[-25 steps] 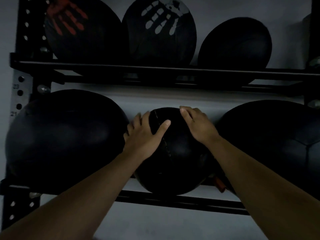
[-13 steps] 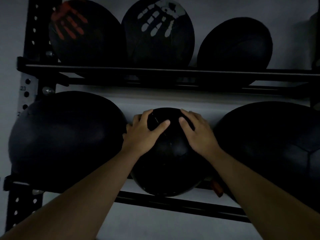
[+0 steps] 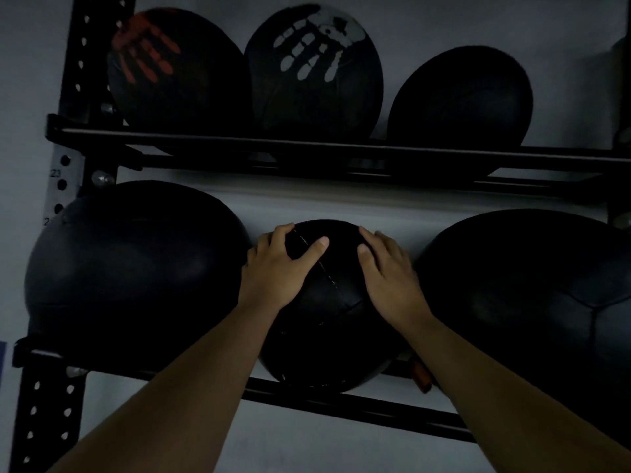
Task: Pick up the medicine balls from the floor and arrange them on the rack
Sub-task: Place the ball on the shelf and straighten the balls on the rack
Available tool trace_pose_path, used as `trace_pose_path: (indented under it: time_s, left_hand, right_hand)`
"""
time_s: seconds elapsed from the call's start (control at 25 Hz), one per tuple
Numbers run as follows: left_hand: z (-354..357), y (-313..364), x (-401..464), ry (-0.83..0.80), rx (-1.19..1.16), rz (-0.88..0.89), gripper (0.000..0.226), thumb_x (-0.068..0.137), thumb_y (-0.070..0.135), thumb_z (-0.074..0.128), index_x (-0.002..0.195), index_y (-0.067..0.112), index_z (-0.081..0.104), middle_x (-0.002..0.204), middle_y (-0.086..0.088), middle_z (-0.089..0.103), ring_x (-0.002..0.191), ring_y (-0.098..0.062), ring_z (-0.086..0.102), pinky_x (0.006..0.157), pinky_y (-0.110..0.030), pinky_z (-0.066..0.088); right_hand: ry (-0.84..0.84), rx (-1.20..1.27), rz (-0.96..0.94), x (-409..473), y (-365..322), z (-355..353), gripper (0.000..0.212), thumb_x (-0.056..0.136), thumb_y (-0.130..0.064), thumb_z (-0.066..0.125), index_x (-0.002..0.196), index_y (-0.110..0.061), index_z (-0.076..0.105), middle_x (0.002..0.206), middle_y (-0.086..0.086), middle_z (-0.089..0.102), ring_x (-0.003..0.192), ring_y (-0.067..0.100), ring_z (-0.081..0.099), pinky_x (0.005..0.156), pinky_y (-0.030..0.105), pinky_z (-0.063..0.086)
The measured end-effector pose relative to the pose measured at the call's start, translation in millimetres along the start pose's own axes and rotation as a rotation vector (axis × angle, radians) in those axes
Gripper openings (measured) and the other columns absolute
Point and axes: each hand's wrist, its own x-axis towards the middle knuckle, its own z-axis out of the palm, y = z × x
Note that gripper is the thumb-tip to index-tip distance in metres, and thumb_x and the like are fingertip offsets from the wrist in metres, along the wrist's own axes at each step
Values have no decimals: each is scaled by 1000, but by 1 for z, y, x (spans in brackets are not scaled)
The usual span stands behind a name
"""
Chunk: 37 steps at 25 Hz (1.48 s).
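Observation:
A small black stitched medicine ball (image 3: 329, 322) sits in the middle of the rack's lower shelf (image 3: 341, 406). My left hand (image 3: 278, 269) lies spread over its upper left side, and my right hand (image 3: 389, 271) presses on its upper right side. Two large black balls flank it, one on the left (image 3: 133, 268) and one on the right (image 3: 526, 312). On the upper shelf (image 3: 307, 145) rest a ball with a red handprint (image 3: 177, 73), a ball with a white handprint (image 3: 312, 73) and a plain black ball (image 3: 461, 97).
The rack's black perforated upright (image 3: 82, 63) runs down the left side against a pale wall. A small orange-brown piece (image 3: 421, 375) pokes out under the middle ball on its right. The scene is dim.
My right hand has slid down from the ball's top to its upper right side, thumb nearer the left thumb. The view has shifted slightly; the ball stays on the shelf.

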Motion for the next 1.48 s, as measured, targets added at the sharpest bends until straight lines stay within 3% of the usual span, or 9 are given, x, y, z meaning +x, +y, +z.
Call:
trace_pose_path:
  time_s: [0.12,0.36,0.48,0.56,0.72,0.88,1.04,1.24,1.48]
  left_hand:
    - [1,-1,-1,22,6,-4,85,77,92,40,149,46,37,160,3,40,147,-28,36,119,-54,33]
    - [-9,3,-4,-79,26,-16,91,78,93,35,156,46,27,167,1,30,154,-30,28,122,-56,28]
    - [-24,7,-1,-205,192,5,92,83,91,26,162,44,17,172,-1,23,157,-33,23,126,-56,18]
    - [-42,4,2,-228,376,90,84,92,84,21,163,39,22,171,-3,28,158,-31,24,129,-55,7]
    - [-104,-28,22,-136,541,253,63,104,63,26,155,31,44,169,0,33,160,-23,16,128,-54,-8]
    - [-185,-85,51,17,601,240,57,105,59,32,154,33,43,170,-1,30,160,-28,17,127,-58,2]
    - [-263,-159,71,5,532,173,70,98,72,34,158,37,33,170,-1,26,157,-35,22,125,-61,17]
    - [-290,-212,73,-172,158,179,103,70,97,33,160,49,21,174,6,17,161,-28,17,125,-63,21]
    - [-259,-220,81,-12,51,210,83,81,88,34,156,51,26,169,6,27,155,-32,21,122,-65,23]
  right_hand:
    - [66,-38,48,-17,-9,9,71,94,-75,24,158,-45,25,169,-1,24,156,27,17,123,60,17]
    - [15,-51,60,-16,-12,6,68,97,-70,27,159,-42,23,169,1,23,155,31,17,122,61,16]
    - [37,-142,113,-11,-21,4,65,97,-64,33,155,-35,32,163,8,34,149,36,30,119,59,23]
    - [89,-191,117,-5,-41,4,58,97,-53,40,149,-27,43,154,13,45,141,39,40,116,58,28]
    - [60,-210,-36,3,-107,35,48,99,-49,41,141,-27,52,145,13,53,138,37,44,120,56,23]
    - [40,-100,-78,13,-183,87,50,100,-52,40,143,-29,51,147,10,52,136,35,46,116,52,30]
    - [-19,-43,31,16,-247,155,60,98,-64,34,150,-33,39,156,8,40,143,35,37,115,56,31]
    - [125,-55,161,0,-269,211,81,93,-76,23,162,-36,10,173,7,9,159,35,3,122,67,6]
    - [231,-62,176,16,-266,224,79,91,-76,20,160,-39,17,171,3,16,157,32,10,121,67,8]
